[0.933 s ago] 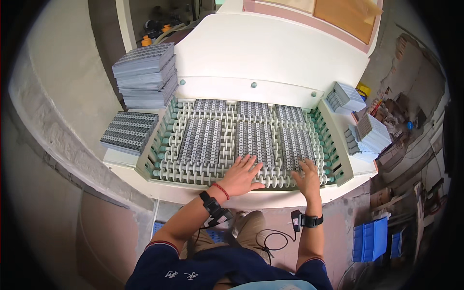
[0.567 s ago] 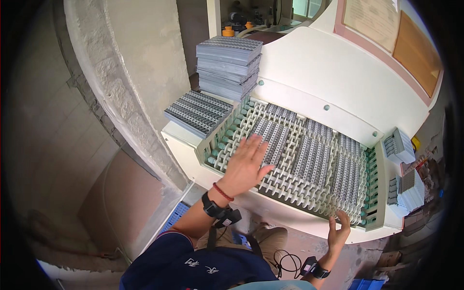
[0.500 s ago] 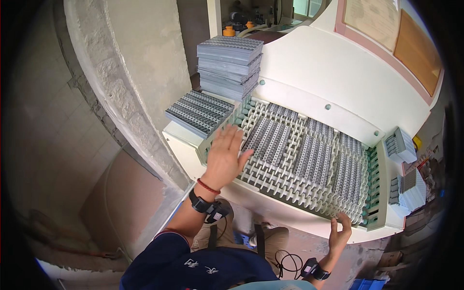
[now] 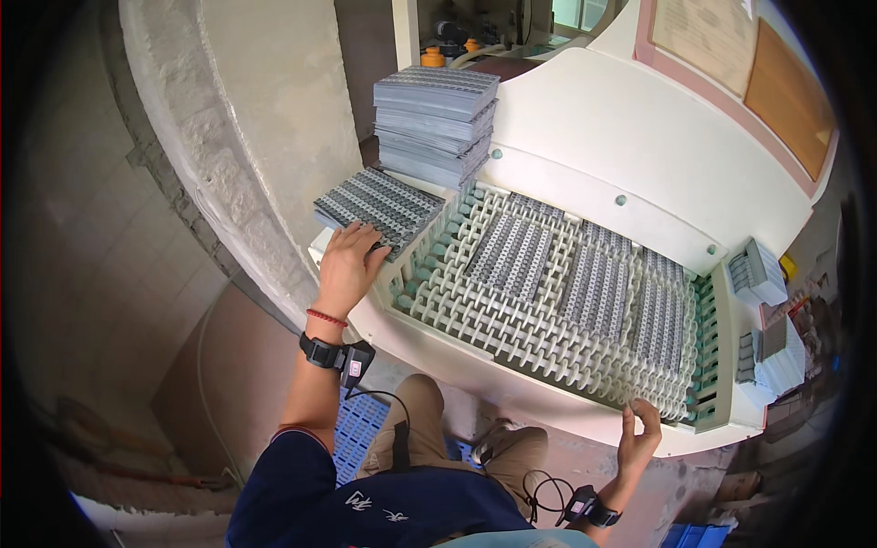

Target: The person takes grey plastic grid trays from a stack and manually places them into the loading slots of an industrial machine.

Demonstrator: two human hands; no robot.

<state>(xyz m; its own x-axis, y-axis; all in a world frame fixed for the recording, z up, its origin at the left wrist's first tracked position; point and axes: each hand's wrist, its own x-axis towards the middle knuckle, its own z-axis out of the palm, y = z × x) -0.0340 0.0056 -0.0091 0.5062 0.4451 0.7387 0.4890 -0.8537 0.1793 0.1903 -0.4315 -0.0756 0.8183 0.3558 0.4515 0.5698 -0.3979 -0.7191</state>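
My left hand [image 4: 352,260] pinches the top panel [image 4: 382,208]; a loose grip could drop it. My right hand [image 4: 640,437] curls, grip unclear.

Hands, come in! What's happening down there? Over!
Left hand on near edge of low stack. Right hand by front of machine. Panels on rollers. Tall stack behind low one.

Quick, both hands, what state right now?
Left hand: fingers on the near edge of the gray panels; grip can't be told.
Right hand: open, loosely curled, nothing visible in it.
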